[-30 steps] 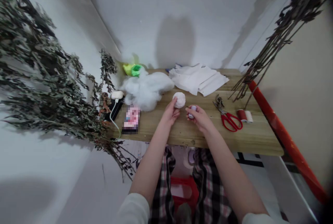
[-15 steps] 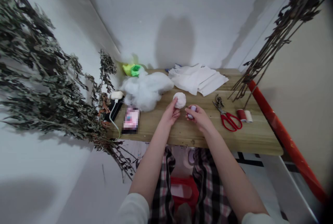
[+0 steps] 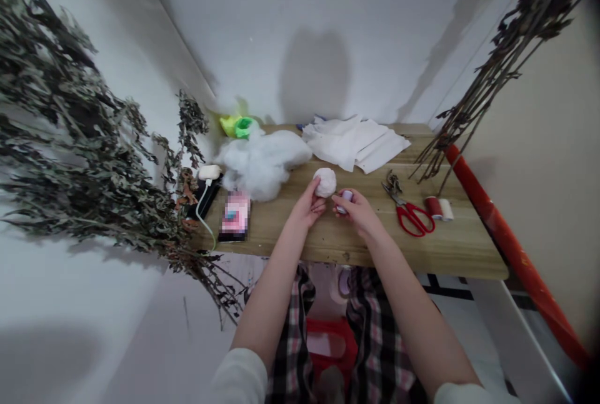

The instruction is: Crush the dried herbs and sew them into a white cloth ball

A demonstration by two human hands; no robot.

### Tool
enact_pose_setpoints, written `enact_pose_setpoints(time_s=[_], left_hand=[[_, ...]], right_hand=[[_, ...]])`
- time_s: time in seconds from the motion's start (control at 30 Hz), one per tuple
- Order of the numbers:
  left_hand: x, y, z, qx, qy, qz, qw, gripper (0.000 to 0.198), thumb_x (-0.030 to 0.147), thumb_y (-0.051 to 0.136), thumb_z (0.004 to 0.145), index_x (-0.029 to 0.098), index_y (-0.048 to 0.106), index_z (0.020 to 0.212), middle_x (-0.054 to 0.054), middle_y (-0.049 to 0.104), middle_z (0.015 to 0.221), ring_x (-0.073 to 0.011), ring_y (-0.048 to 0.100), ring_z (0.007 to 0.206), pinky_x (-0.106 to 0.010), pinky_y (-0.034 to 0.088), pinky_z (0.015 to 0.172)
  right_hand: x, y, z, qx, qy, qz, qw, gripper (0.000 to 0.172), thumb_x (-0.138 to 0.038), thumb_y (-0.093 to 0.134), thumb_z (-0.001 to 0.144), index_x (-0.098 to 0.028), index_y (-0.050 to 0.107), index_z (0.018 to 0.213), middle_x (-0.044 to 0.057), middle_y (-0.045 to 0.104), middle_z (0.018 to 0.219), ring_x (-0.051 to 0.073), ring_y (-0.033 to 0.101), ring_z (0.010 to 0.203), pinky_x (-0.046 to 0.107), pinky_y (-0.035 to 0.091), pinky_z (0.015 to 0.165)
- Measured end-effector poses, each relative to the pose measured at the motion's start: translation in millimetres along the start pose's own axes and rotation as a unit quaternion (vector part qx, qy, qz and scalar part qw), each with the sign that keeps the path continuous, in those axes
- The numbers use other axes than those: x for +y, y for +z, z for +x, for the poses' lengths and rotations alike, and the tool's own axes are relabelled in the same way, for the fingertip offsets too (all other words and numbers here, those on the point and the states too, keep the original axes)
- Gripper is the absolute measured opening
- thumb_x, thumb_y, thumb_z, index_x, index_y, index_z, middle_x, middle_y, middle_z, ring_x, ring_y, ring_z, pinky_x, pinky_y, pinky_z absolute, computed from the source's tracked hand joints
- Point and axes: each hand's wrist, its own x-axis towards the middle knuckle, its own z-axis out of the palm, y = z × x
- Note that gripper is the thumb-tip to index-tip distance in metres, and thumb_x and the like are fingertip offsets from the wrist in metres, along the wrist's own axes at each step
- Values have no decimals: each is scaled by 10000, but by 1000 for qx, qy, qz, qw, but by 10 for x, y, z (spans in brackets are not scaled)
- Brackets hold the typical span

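Head view, looking down on a wooden tabletop [image 3: 450, 251]:
- The left hand [image 3: 308, 205] was curled against a white ball of stuffing [image 3: 325, 182], its fingers [image 3: 310, 191] pressed to the ball's side and steadying it above the middle of the tabletop.
- The right hand [image 3: 359, 211] was clenched around a small lilac object [image 3: 346, 197]; the fingers hid most of it, so I cannot tell what it was.
- Both hands were held close together, which kept the white ball and lilac object just apart, facing each other.
- A heap of loose stuffing [image 3: 262, 163] lay just beyond the left hand, with folded white cloth [image 3: 354, 144] beyond the ball.
- Red-handled scissors [image 3: 412, 219] and two spools of thread [image 3: 438, 208] sat to the right, within easy reach of the right hand.
- A blurred phone [image 3: 234, 216] and a white charger [image 3: 209, 172] lay off to the left, away from the hands.
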Motion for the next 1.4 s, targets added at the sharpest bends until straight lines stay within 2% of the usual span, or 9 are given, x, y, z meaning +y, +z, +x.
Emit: enact_pose_setpoints(time_s=[0.17,0.53,0.8,0.87,0.97,1.07,1.23,1.4], left_hand=[[-4,1,5,-16,-2,-11,1000,275,401,563,856,138,562,772,62,481,511,13,168,293,-136,110,295],[5,6,0,0,-8,-16,1000,281,422,602,823,147,564,778,67,473,528,12,147,310,-138,114,297],[-5,3,20,-8,-28,-22,999,329,485,583,818,157,568,807,67,468,519,8,128,320,-139,102,307],[-2,15,14,-13,-30,-21,999,358,514,567,819,156,577,826,59,486,528,8,125,323,-137,105,310],[11,24,1,-16,-33,-13,999,424,565,524,822,145,576,802,36,532,558,11,122,322,-139,112,308],[24,10,-6,-33,-43,-4,999,449,578,496,829,139,565,767,20,554,571,10,140,312,-145,111,302],[44,-32,-24,-71,-77,53,993,392,535,570,795,144,582,809,32,528,567,7,175,311,-143,112,309],[56,-31,-70,-65,-70,106,990,370,488,696,699,149,558,752,72,410,505,5,194,331,-141,102,330]], right_hand=[[3,-3,0,0,-3,-5,1000,476,-388,824,511,-200,513,818,-69,569,602,98,584,539,209,494,479],[-9,-12,6,-1,-5,6,1000,499,-413,832,494,-199,510,809,-72,570,615,87,573,532,201,484,469],[-40,-23,-1,-17,18,51,998,494,-333,849,485,-196,532,838,-51,603,643,96,599,562,192,489,483],[-59,-29,-7,-24,30,55,998,489,-330,846,492,-195,533,842,-59,580,615,83,570,527,177,462,450],[-88,-53,-9,-42,39,72,996,486,-339,853,482,-189,524,808,-90,501,552,36,449,431,128,325,352],[-107,-95,15,-59,42,106,992,488,-351,861,472,-186,499,754,-103,454,542,5,353,398,104,214,326],[-123,-146,110,-75,60,112,989,447,-338,845,532,-189,477,739,-100,432,543,-1,315,387,99,206,330],[-105,-152,208,-88,68,98,989,354,-317,794,628,-184,471,687,-84,428,528,6,305,384,102,214,328]])
